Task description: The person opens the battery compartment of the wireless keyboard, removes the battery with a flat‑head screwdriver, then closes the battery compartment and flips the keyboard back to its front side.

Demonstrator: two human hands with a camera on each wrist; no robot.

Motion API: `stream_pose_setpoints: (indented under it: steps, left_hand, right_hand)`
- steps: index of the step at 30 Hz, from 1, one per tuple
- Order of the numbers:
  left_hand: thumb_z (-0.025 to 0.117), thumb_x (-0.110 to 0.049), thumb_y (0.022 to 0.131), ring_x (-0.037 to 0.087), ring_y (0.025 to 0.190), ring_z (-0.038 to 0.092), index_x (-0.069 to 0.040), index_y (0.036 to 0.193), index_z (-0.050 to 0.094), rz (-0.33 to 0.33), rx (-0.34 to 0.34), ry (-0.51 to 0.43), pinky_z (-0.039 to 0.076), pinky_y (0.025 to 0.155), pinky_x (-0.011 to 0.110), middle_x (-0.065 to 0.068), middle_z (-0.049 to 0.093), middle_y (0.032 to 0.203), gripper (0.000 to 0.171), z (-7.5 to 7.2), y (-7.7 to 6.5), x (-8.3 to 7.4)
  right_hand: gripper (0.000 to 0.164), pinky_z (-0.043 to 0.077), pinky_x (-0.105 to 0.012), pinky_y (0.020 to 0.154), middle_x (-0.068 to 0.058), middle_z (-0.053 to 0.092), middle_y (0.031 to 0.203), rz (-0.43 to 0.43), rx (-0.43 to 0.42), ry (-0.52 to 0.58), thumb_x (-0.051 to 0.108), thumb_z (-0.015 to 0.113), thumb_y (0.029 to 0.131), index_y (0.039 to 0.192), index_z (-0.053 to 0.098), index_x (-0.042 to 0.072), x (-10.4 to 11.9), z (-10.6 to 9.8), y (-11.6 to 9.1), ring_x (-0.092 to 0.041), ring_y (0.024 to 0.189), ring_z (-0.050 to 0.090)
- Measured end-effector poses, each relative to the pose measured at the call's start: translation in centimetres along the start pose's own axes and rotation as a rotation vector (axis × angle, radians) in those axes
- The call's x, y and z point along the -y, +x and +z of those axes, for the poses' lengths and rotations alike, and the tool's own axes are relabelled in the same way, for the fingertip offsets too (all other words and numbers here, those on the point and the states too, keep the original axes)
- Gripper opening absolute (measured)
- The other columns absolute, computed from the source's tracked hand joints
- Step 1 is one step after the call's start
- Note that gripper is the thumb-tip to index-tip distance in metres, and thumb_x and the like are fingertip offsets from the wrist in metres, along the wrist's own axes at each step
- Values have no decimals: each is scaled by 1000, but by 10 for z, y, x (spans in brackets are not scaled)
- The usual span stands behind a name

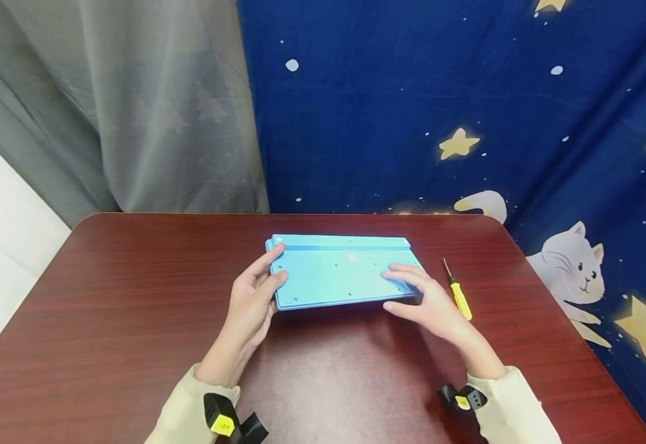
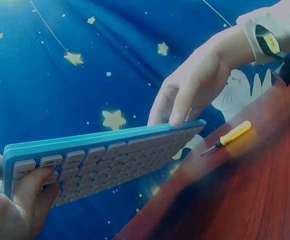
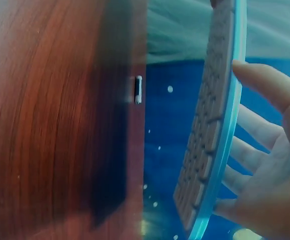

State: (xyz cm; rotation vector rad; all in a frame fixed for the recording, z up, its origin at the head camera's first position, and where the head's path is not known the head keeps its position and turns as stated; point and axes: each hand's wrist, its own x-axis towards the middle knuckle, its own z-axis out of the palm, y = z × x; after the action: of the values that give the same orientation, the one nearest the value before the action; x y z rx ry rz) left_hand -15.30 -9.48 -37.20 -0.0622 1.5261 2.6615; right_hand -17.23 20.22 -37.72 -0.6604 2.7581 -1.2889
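Observation:
A light-blue keyboard (image 1: 328, 277) is held up off the table, its screw-dotted back facing up in the head view. Its pale keys (image 2: 119, 162) point downward and show in both wrist views. My left hand (image 1: 253, 299) grips the keyboard's left end, thumb on the back and other fingers on the key side. At the right part of the keyboard, my right hand (image 1: 425, 299) has its fingertips on the back and its thumb at the near edge, fingers spread and relaxed. A yellow-handled screwdriver (image 1: 459, 299) lies on the table just right of my right hand.
The dark red wooden table (image 1: 134, 308) reaches back to a grey curtain (image 1: 173, 111) and a blue starry curtain (image 1: 356, 123). In the right wrist view, a small black-and-white cylinder (image 3: 138, 90) lies near the table's far edge, behind the keyboard.

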Motion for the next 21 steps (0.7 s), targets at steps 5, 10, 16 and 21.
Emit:
stream_pose_setpoints:
  steps: [5,10,16,21]
  left_hand:
    - [45,5,92,14,97,56,-9,137,42,-14,-17,-1,51,74,34,3,41,137,48,5,-1,-5]
    - [45,4,92,16,101,54,-10,137,42,-31,-26,10,51,75,36,3,39,139,48,12,2,-11]
    - [46,4,92,16,97,57,-11,138,41,-60,-39,28,51,75,35,5,41,137,49,19,6,-21]
    - [49,4,90,14,86,61,-12,138,41,-63,-31,28,52,70,31,9,44,132,51,24,7,-30]
  right_hand:
    - [54,38,-42,95,-6,52,127,-107,-27,-191,15,79,71,121,60,14,15,9,6,-22,119,44]
    - [51,44,-40,87,-7,56,119,-146,-91,-358,10,79,70,118,62,13,23,15,15,-22,109,51]
    - [45,49,-36,77,-3,61,113,-204,-221,-447,5,75,71,113,66,15,25,19,17,-19,104,56]
    - [46,51,-33,62,-2,63,114,-241,-283,-525,5,76,71,115,66,15,30,21,16,-20,106,57]
